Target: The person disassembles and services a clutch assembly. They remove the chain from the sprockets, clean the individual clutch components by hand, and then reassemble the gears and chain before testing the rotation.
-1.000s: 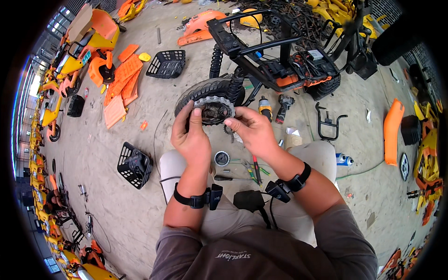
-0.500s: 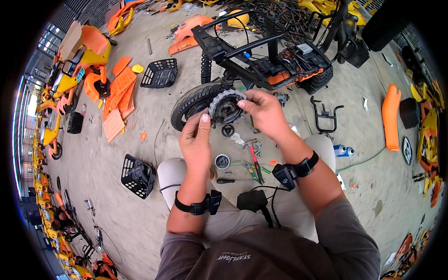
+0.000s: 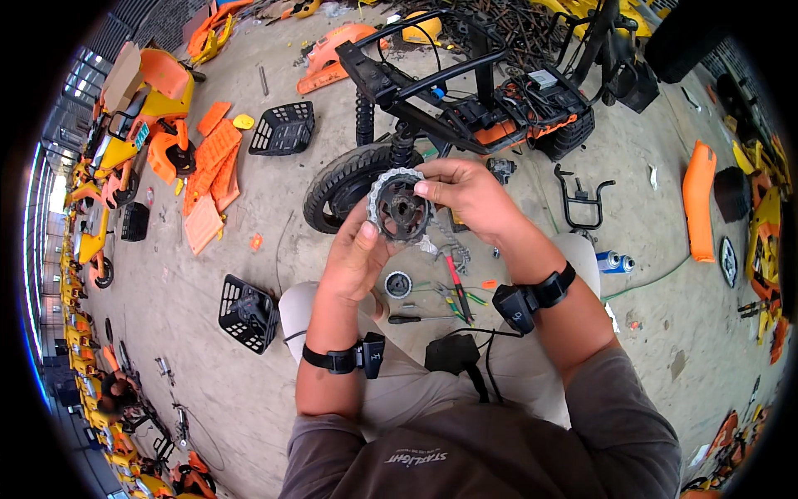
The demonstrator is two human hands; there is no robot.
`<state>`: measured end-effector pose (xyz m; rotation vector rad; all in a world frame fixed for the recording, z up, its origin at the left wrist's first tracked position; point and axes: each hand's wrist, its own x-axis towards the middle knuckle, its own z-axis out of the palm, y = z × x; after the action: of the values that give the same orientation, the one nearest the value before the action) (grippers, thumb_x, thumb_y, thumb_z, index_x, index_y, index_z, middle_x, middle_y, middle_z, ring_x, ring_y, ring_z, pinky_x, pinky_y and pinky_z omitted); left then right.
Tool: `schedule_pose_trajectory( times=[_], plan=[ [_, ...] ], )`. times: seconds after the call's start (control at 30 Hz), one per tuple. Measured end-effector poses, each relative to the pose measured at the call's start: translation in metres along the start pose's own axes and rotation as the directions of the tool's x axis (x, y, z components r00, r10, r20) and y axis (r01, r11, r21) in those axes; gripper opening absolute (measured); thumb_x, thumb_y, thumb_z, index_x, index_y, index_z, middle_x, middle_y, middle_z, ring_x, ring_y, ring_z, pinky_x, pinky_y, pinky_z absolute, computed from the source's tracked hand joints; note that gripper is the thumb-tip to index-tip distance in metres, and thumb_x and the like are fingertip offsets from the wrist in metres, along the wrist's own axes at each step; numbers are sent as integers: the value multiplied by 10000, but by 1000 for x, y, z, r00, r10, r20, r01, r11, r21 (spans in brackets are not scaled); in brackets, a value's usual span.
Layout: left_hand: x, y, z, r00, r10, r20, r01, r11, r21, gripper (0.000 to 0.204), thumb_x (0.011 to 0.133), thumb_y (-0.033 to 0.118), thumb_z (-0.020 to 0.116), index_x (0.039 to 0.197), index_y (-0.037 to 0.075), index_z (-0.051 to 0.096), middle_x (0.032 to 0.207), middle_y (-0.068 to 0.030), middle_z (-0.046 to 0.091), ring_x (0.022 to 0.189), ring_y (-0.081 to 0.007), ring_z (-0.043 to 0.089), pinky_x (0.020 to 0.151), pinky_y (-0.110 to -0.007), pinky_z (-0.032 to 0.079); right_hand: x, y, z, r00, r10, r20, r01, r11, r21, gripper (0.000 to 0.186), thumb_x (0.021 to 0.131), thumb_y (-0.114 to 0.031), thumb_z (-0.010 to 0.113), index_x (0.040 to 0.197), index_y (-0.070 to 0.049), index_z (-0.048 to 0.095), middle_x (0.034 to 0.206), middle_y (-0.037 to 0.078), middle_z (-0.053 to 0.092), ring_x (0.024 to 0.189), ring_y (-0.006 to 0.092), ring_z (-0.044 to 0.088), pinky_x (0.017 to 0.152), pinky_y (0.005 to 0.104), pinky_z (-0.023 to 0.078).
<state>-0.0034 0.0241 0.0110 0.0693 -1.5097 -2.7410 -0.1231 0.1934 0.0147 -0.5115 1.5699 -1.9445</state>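
Observation:
Both hands hold a round, dark metal sprocket (image 3: 403, 212) with a greyish, chain-like toothed rim, raised in front of the scooter's rear wheel (image 3: 345, 191). My left hand (image 3: 356, 256) grips its lower left edge between thumb and fingers. On the upper right edge, my right hand (image 3: 465, 198) pinches the rim, thumb on the near face. Beneath them on the floor lie a small ring-shaped gear part (image 3: 398, 284), a red-handled hammer (image 3: 457, 285), green-handled pliers (image 3: 449, 301) and a screwdriver (image 3: 407, 319). The hammer's head is hard to make out.
A stripped scooter frame (image 3: 449, 79) stands ahead. Black baskets (image 3: 283, 129) lie to the left, near orange panels (image 3: 218, 158). On the right are a black metal bracket (image 3: 582, 200), blue spray cans (image 3: 613, 263) and a long orange panel (image 3: 701, 200).
The sprocket has turned its face more toward me and dropped slightly. My left fingers have shifted lower around its edge; my right hand still pinches the rim.

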Motion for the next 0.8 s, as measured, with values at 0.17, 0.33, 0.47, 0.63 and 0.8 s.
schedule_pose_trajectory(
  times=[0.17,0.33,0.47,0.63,0.8],
  plan=[
    [4,-5,-2,1000,10,-2,-10,997,72,873,828,558,729,1419,-1,412,1368,-142,533,1243,-290,552,1057,-438,448,0,2,3,995,26,-92,-25,1000,11,300,900,-125,721,1146,40,678,983,58,703,878,101,608,787,255,498],
    [6,-8,-4,995,91,-28,-93,989,-117,739,868,422,742,1385,-29,466,1310,-139,594,1205,-268,589,1066,-428,439,0,10,7,997,34,-74,-23,990,143,323,933,-136,684,1198,44,646,1005,67,701,884,113,619,796,262,509],
    [3,2,-1,977,202,-72,-207,975,-78,770,829,396,788,1383,-20,452,1327,-141,580,1250,-284,561,1092,-434,421,-7,9,11,998,56,-6,-54,986,155,325,978,-136,619,1232,66,612,993,73,695,881,133,630,798,286,528],
    [0,5,-12,935,327,-139,-325,945,37,867,778,426,822,1404,-3,403,1375,-142,531,1290,-286,518,1131,-444,369,-20,9,24,997,37,69,-47,989,143,338,1000,-114,561,1284,69,576,1008,99,699,863,125,639,783,291,534],
    [-2,3,-9,904,398,-158,-388,917,89,841,781,373,828,1407,11,399,1381,-148,529,1302,-297,511,1127,-458,371,-29,10,35,998,8,61,-13,996,84,347,960,-49,608,1283,74,570,995,92,692,849,122,637,765,278,535]
  ],
)
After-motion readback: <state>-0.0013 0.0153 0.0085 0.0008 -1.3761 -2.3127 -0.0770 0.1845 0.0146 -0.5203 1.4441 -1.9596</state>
